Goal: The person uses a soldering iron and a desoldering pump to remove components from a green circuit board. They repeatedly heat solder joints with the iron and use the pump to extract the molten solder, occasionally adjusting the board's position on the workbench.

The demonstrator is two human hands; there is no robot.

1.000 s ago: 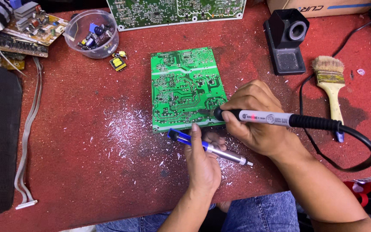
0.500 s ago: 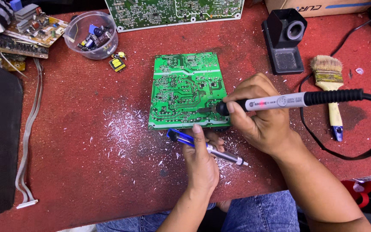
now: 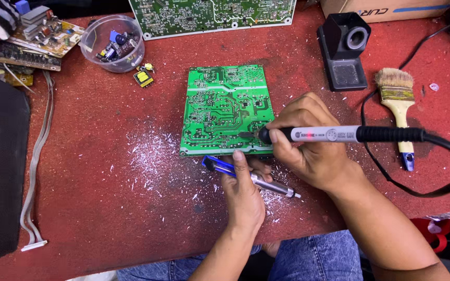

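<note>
1. Gripping the soldering iron (image 3: 339,134) near its front end, the fingers (image 3: 287,117) of the right hand (image 3: 308,148) are curled tightly round the barrel, with the thumb pressed from below.
2. The iron is laid almost level across the view: its long axis runs left to right, the dark tip is pointed left, and the black handle and cable (image 3: 444,171) are trailed off to the right.
3. The tip is set on the lower right part of the green circuit board (image 3: 227,106), which is lain solder side up on the red table (image 3: 105,182), in the middle of the view.
4. The left hand (image 3: 243,195) is wrapped round a blue and silver desoldering pump (image 3: 272,186), held just below the board's near edge; its long axis is slanted, blue end up and left, thin nozzle down and right. The thumb is stretched toward the board's edge.
5. Silvery solder flecks (image 3: 152,151) are scattered on the table left of and below the board.
6. Farther out, a black iron stand (image 3: 344,49), a brush (image 3: 398,104) and a clear bowl of parts (image 3: 113,42) are seen.
7. Against half a second earlier, the iron's handle is seen lowered from a slight upward tilt to nearly level; the board, pump and both grips are unchanged.
</note>
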